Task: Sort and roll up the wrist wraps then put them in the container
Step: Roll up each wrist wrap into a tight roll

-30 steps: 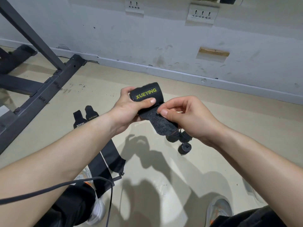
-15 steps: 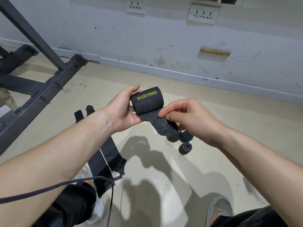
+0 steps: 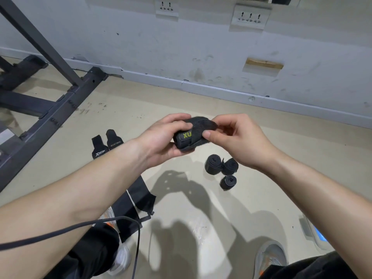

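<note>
Above open floor (image 3: 271, 141), left fingers (image 3: 173, 119) grip the rolled wrap (image 3: 186, 138), right fingers (image 3: 207, 135) pinch its loose edge

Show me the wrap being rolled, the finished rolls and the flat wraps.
Wrap being rolled (image 3: 183, 140), head view, logo face.
Finished rolls (image 3: 213, 167), head view, largest roll.
Flat wraps (image 3: 115, 140), head view, XUEYING-labelled end.

Beige smooth floor (image 3: 281, 150) by the wall, w/ gear laid on it.
Centre-right: 3 black rolled-up fabric wrist wraps (image 3: 213, 167) in a tight cluster, two touching side by side, the 3rd just in front. Left: 2 black flat unrolled wrist wraps (image 3: 98, 147) side by side, labels up (XTEP, XUEYING). Nearer: black flat fabric piece w/ a white line (image 3: 138, 196). Far left: dark steel rack frame (image 3: 66, 109) stands on the floor. Btm: grey-orange shoe (image 3: 269, 256) & white shoe (image 3: 120, 258).
</note>
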The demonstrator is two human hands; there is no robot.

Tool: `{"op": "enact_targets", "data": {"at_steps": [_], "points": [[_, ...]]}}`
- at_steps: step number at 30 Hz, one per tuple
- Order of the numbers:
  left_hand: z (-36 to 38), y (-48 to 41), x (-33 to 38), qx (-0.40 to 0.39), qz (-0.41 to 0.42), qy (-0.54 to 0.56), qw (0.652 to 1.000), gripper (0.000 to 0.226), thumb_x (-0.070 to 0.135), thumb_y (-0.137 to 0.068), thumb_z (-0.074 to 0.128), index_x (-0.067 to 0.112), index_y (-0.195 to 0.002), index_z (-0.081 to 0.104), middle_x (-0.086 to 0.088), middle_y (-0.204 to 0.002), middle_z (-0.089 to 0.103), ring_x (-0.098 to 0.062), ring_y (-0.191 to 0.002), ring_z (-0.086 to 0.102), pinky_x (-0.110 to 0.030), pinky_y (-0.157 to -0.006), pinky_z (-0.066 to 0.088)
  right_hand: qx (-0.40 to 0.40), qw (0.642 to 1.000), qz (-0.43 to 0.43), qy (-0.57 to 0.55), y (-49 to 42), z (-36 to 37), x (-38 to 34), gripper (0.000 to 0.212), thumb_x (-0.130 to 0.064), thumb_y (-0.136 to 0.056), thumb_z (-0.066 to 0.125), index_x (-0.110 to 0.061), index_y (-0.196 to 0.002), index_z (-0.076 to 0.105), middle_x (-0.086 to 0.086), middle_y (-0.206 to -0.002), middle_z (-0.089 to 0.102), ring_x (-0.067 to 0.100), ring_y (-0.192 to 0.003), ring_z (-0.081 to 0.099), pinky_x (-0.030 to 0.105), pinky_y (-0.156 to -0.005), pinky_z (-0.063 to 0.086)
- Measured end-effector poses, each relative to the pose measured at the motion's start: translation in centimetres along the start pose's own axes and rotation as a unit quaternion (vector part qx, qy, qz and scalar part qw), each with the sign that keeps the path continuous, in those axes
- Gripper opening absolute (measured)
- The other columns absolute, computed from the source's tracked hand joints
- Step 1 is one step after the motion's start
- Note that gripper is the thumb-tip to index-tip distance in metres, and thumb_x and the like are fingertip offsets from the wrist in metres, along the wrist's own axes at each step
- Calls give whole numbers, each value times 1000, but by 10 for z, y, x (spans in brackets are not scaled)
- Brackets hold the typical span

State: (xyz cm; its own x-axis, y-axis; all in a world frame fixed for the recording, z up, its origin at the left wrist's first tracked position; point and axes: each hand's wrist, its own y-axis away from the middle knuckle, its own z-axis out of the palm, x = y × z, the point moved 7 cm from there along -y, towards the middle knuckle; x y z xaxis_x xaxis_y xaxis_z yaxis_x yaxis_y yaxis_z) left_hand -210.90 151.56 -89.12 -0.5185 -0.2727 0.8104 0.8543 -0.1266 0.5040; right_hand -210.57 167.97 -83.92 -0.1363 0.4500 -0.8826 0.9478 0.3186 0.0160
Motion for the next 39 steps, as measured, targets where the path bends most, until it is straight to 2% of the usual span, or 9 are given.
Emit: {"op": "enact_targets", "data": {"at_steps": [9, 11, 15, 17, 22, 27, 30, 33, 39], "points": [[30, 9, -12, -73, 37, -24, 996, 26, 11, -98, 62, 19, -123, 66, -2, -102, 72, -26, -92, 70, -41, -85, 60, 104, 994, -12, 19, -3, -14, 8, 21, -21, -92, 74, -19, -72, 66, -3, -59, 44, 10, -56, 37, 26, -53, 31], [34, 13, -11, -66, 46, -20, 997, 16, 24, -104, 54, 22, -113, 68, 0, -96, 73, -25, -89, 71, -41, -83, 61, 129, 992, -8, 14, -3, -15, 10, 20, -22, -91, 74, -16, -74, 66, -5, -57, 40, 11, -55, 36, 27, -53, 31], [34, 16, -5, -45, 92, -61, 993, 39, 56, -95, 54, 22, -110, 68, 6, -91, 75, -20, -94, 74, -41, -85, 62, 164, 986, 19, -1, -3, -15, 16, 22, -24, -89, 76, -20, -71, 63, -14, -50, 37, 8, -51, 35, 24, -52, 31], [34, 16, -3, -35, 134, -109, 984, 30, 43, -95, 65, 19, -113, 66, -1, -95, 71, -22, -93, 73, -38, -80, 61, 172, 984, 38, -14, -3, -15, 21, 22, -26, -88, 78, -23, -74, 61, -15, -51, 38, 7, -50, 36, 23, -51, 33], [36, 14, -3, -20, 151, -122, 981, 14, 21, -100, 64, 19, -113, 66, -3, -97, 68, -20, -86, 70, -36, -73, 63, 175, 981, 66, -51, -1, -13, 31, 25, -35, -87, 78, -24, -94, 57, -5, -66, 41, 12, -59, 40, 30, -58, 37], [50, 18, -1, -24, 182, -157, 970, 15, 26, -90, 64, 30, -104, 66, 1, -97, 67, -21, -90, 66, -53, -94, 55, 127, 978, 142, -88, 4, -7, 40, 38, -60, -82, 58, -45, -116, 57, 3, -108, 65, 21, -94, 68, 45, -74, 61], [56, 23, -3, -22, 193, -178, 965, 25, 33, -87, 60, 42, -110, 55, 3, -99, 61, -21, -89, 64, -53, -92, 55, 57, 973, 176, -141, 12, -2, 39, 25, -45, -100, 51, -33, -118, 64, 0, -113, 69, 26, -98, 73, 51, -70, 64], [61, 28, -5, -26, 227, -224, 948, 30, 24, -100, 56, 43, -121, 45, 1, -98, 57, -18, -86, 61, -40, -85, 52, 34, 956, 186, -223, 23, 2, 36, 27, -30, -106, 43, -19, -121, 64, -9, -95, 71, 21, -81, 76, 44, -62, 62], [66, 34, -17, -40, 236, -284, 928, 14, 33, -94, 51, 40, -103, 59, 1, -92, 65, -31, -85, 66, -55, -78, 59, 55, 942, 204, -262, 36, 7, 50, 25, -23, -102, 46, -9, -112, 64, 6, -86, 70, 40, -80, 73, 42, -66, 57]]}}
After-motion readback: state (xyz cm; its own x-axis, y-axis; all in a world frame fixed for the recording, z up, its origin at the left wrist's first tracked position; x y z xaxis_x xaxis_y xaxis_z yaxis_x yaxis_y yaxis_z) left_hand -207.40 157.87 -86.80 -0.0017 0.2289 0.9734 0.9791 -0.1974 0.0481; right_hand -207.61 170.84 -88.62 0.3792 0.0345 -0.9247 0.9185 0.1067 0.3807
